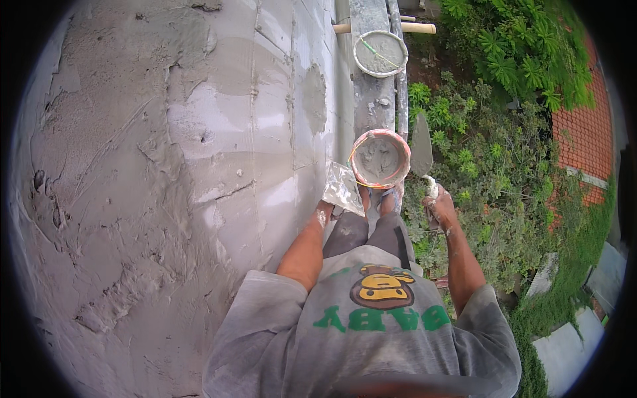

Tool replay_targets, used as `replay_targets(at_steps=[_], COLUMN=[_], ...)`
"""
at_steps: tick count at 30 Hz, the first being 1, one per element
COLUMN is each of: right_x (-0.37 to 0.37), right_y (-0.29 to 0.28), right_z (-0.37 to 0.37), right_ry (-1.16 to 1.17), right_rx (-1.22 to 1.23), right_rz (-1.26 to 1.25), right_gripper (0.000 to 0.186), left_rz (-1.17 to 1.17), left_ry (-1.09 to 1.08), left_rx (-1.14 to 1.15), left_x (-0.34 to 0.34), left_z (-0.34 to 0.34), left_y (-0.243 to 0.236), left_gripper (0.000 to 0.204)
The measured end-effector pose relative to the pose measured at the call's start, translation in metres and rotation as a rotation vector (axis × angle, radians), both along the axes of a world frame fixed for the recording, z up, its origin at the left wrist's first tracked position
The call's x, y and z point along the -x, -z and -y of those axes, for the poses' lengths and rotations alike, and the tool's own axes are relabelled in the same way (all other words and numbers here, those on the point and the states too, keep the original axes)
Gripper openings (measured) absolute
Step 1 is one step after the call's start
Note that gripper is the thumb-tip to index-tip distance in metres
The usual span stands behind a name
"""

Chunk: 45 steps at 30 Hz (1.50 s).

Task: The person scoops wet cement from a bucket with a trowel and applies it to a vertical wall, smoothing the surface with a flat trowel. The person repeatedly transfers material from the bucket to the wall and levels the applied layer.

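Observation:
My left hand [328, 207] grips a flat, mortar-smeared metal float [342, 187], held beside the wall. My right hand [440, 207] is closed round the pale handle of a pointed trowel [421, 147], whose blade angles up beside a red-rimmed bucket [379, 161] of wet grey mortar. That bucket stands just beyond my feet. Farther along, a white-rimmed bucket [378, 58] of grey mix has a greenish handle lying across it.
A rough, partly plastered wall [232, 132] runs along my left. The narrow plank [371, 99] has a pipe along its edge and a crossbar [418, 28] near the far end. Below on my right are shrubs [451, 132], trees and a red tiled surface [577, 119].

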State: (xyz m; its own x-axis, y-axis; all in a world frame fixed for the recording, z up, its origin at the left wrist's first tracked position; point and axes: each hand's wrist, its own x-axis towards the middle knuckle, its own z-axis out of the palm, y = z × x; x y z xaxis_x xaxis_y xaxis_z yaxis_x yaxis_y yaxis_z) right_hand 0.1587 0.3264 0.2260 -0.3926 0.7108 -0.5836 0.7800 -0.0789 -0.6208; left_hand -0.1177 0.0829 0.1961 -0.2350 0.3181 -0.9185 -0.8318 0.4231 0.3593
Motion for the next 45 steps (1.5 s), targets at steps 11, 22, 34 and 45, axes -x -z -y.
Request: replay_targets(at_steps=[11,22,34,45], right_x=[0.008,0.108,0.0,-0.014], right_y=[-0.008,-0.076,-0.019,-0.015], right_z=[0.027,0.02,0.004,0.004], right_ry=[-0.154,-0.277,-0.248,-0.21], right_rx=[-0.109,-0.244,-0.107,-0.164], right_rz=[0.216,-0.113,0.313,0.284], right_gripper=[0.041,0.049,0.039,0.042], left_rz=[-0.034,-0.031,-0.053,-0.096], left_ry=[0.097,0.175,0.28,0.305], left_rx=[-0.044,-0.125,-0.151,0.045], left_x=[-0.006,-0.012,-0.053,-0.031], left_z=[-0.008,-0.004,-0.013,-0.028], left_y=[-0.025,-0.036,-0.019,-0.038], left_gripper=[0.028,0.028,0.026,0.028])
